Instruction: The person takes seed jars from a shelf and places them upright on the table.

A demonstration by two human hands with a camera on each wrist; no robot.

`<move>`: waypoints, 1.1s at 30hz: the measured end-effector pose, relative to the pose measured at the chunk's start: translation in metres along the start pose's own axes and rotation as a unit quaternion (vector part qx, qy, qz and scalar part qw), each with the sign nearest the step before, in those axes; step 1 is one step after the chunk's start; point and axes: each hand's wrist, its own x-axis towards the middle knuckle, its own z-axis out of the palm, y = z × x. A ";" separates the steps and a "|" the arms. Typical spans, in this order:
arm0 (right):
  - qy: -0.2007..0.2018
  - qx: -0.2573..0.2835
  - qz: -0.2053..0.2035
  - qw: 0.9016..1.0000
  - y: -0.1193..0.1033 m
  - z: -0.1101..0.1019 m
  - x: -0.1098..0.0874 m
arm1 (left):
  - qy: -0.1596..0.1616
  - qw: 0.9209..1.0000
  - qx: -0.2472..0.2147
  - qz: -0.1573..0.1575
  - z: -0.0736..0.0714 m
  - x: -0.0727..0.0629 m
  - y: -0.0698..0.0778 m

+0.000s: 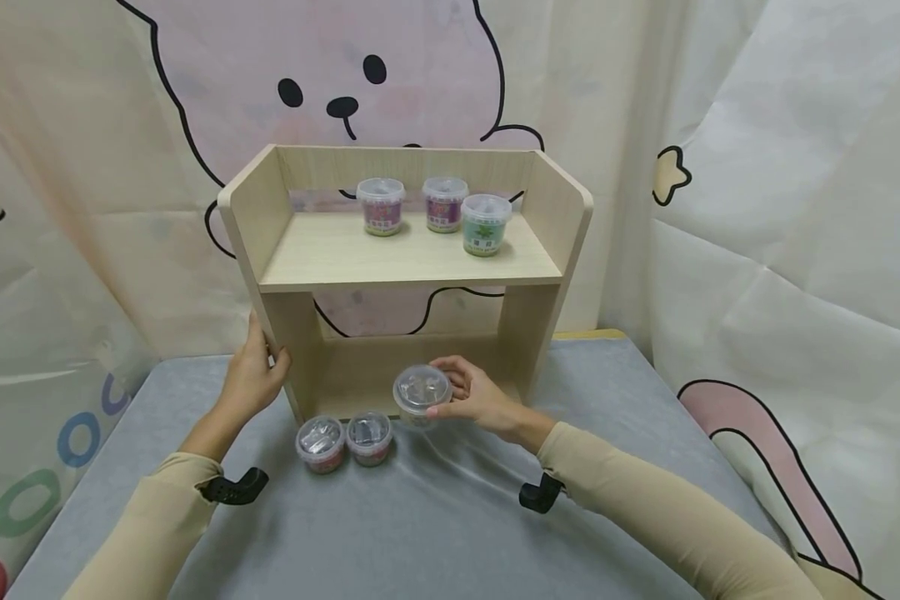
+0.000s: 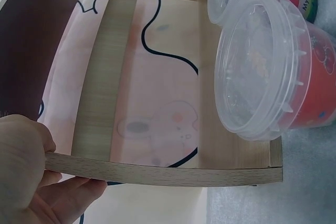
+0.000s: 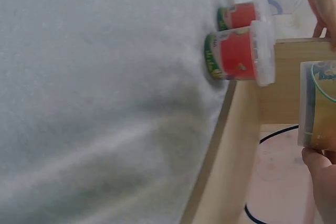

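A small wooden two-tier shelf [image 1: 405, 279] stands on the table. My left hand [image 1: 255, 375] grips the edge of its left side panel; thumb and fingers lie on either side of the board in the left wrist view. A small round plastic tub [image 1: 421, 392] with a clear lid is pinched between the thumb and fingers of my right hand [image 1: 480, 402], in front of the lower tier. In the right wrist view this tub [image 3: 321, 114] shows a yellowish label. Two tubs with red labels, a left one [image 1: 320, 444] and a right one [image 1: 369, 438], stand side by side before the shelf.
On the upper tier stand two purple-labelled tubs, one left [image 1: 381, 207] and one middle [image 1: 445, 205], and a green-labelled tub [image 1: 485, 225] at the right. A blue-grey cloth [image 1: 420, 533] covers the table. Printed curtains [image 1: 607, 100] hang behind and at both sides.
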 end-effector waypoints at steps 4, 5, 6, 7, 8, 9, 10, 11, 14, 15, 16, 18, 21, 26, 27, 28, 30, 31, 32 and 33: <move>0.000 -0.003 0.012 1.000 0.013 0.001 0.001 | 0.000 1.000 0.001 -0.003 0.000 0.000 0.001; -0.001 -0.005 0.013 1.000 0.016 0.001 0.001 | 0.000 1.000 0.001 -0.002 0.000 0.000 0.001; 0.000 -0.007 0.015 1.000 0.020 0.002 0.001 | 0.001 1.000 0.001 -0.003 0.000 -0.001 0.001; 0.001 -0.010 0.017 1.000 0.022 0.002 0.001 | 0.001 1.000 0.000 -0.003 0.000 -0.001 0.001; 0.001 -0.012 0.019 1.000 0.025 0.003 0.001 | 0.000 1.000 0.000 -0.003 0.000 -0.001 0.001; 0.000 -0.014 0.021 1.000 0.027 0.003 0.001 | 0.000 1.000 0.000 -0.003 0.000 -0.001 0.001; -0.001 -0.015 0.020 1.000 0.030 0.004 0.002 | 0.000 1.000 0.000 -0.003 0.000 -0.001 0.001; -0.004 -0.015 0.020 1.000 0.032 0.004 0.002 | 0.002 1.000 0.000 -0.002 0.000 -0.001 0.001; -0.011 -0.016 0.026 0.999 0.039 0.006 0.005 | 0.004 1.000 0.001 -0.002 0.000 -0.001 0.001; -0.013 -0.016 0.027 0.999 0.041 0.006 0.006 | 0.004 1.000 0.001 -0.002 0.000 -0.001 0.001; -0.014 -0.016 0.029 0.999 0.043 0.006 0.006 | 0.003 1.000 0.000 -0.003 0.000 0.000 0.001; -0.014 -0.015 0.035 0.999 0.047 0.006 0.008 | 0.002 1.000 0.000 -0.004 0.000 0.000 0.001; -0.014 -0.013 0.042 0.999 0.052 0.006 0.010 | 0.002 1.000 -0.001 -0.001 0.000 0.000 0.002; -0.022 -0.017 0.055 0.998 0.059 0.006 0.010 | 0.008 1.000 -0.002 0.006 0.001 0.002 0.001; -0.024 -0.017 0.058 0.998 0.060 0.006 0.010 | 0.009 1.000 -0.003 0.008 0.001 0.002 0.001; -0.027 -0.016 0.061 0.998 0.061 0.006 0.009 | 0.009 1.000 -0.004 0.009 0.002 0.002 0.001; -0.031 -0.012 0.065 0.997 0.064 0.006 0.009 | 0.010 1.000 -0.004 0.010 0.002 0.003 0.000; -0.033 -0.010 0.066 0.997 0.065 0.006 0.009 | 0.011 1.000 -0.004 0.009 0.002 0.002 0.000; -0.034 -0.007 0.067 0.997 0.066 0.006 0.009 | 0.011 1.000 -0.005 0.008 0.002 0.002 0.000; -0.035 -0.004 0.066 0.997 0.068 0.007 0.009 | 0.010 1.000 -0.006 0.006 0.002 0.002 -0.001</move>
